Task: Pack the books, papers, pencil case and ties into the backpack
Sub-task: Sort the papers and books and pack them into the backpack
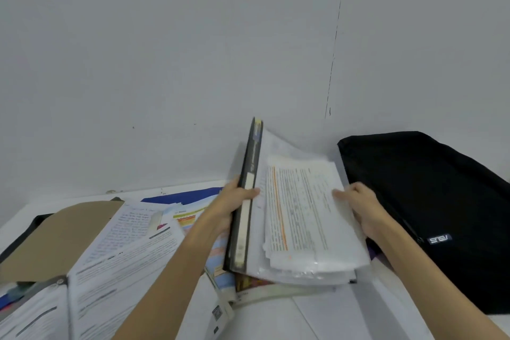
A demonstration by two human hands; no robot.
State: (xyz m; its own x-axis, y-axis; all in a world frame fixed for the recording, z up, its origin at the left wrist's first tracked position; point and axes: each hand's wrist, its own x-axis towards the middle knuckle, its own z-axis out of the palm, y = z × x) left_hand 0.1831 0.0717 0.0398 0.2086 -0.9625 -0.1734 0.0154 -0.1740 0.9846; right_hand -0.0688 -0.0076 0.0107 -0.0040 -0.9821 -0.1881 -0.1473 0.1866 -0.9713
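Both hands held the folder (289, 218), left hand (233, 205) clasping its stiff spine, right hand (358, 208) steadying slippery loose papers (300, 210) likely to slide.

A: Where is the thick black binder of white printed papers (292, 218)?
B: Centre, tilted, spine up toward eleven o'clock.
A: And the flat black fabric backpack (430, 201)?
B: At three o'clock, lying flat, just beside the binder.

Soft, even light; slight blur throughout; edges perhaps bowed.
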